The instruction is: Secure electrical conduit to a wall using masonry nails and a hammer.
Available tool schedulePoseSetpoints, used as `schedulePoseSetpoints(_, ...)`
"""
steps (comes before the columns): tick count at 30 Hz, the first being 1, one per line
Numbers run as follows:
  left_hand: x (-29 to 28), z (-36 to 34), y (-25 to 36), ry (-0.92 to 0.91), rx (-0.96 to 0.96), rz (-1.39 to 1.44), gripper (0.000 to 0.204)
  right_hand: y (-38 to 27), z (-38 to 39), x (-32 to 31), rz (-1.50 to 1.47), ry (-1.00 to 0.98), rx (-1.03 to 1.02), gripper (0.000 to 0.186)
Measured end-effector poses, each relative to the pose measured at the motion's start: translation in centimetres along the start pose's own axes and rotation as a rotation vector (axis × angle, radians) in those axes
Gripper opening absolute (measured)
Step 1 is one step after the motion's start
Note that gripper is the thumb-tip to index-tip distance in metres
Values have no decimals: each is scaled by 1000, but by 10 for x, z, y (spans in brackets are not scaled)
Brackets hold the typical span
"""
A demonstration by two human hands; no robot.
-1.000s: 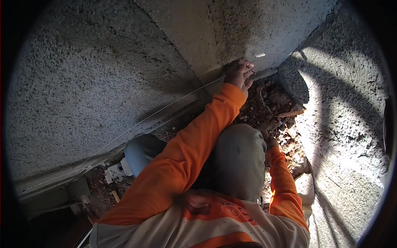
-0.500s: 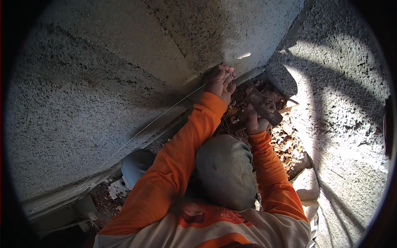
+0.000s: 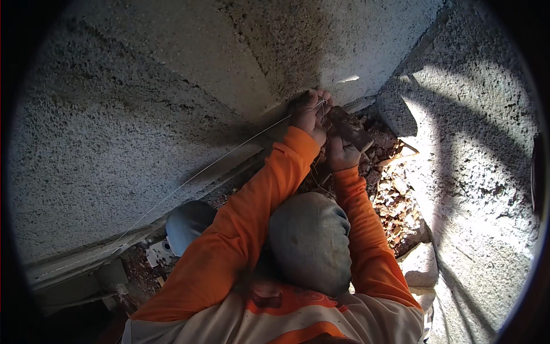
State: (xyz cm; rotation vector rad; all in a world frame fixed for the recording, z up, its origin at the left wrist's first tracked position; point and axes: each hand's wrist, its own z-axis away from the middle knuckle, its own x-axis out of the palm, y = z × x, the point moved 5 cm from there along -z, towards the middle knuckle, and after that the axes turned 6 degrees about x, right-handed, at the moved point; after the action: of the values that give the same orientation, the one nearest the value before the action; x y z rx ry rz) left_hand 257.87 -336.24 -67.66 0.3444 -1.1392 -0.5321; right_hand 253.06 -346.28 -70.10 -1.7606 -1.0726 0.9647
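My left hand (image 3: pixel 310 114), fingers curled, holds a thin white string (image 3: pixel 240 144) at the foot of the grey concrete wall (image 3: pixel 143 126). The string runs from my fingers diagonally to the lower left along the wall. Just below and right of it, my right hand (image 3: pixel 342 152) is closed on a dark brown block-like object (image 3: pixel 350 127), possibly a hammer head; any handle is hidden. This object is beside the fingers of my left hand; whether they touch is unclear.
A rough sunlit concrete wall (image 3: pixel 481 160) is on the right. Dry leaves and rubble (image 3: pixel 397 212) lie in the corner, with pale stone chunks (image 3: pixel 417 266) lower right. My bent grey-trousered knee (image 3: pixel 309 241) sits between my arms. A white scrap (image 3: pixel 157 252) lies lower left.
My right hand has come up from beside my knee with the brown object and moved leftward to my left hand. My left hand has stayed at the string by the wall.
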Motion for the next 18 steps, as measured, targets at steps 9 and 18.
schedulePoseSetpoints(9, 1, -7, 2, 37, 52, 16, 17, 15, -2, -1, -143, 100, 92, 12)
schedulePoseSetpoints(18, -1, -3, -1, 86, 70, -8, 21, 27, -4, 6, -524, 104, 249, 20)
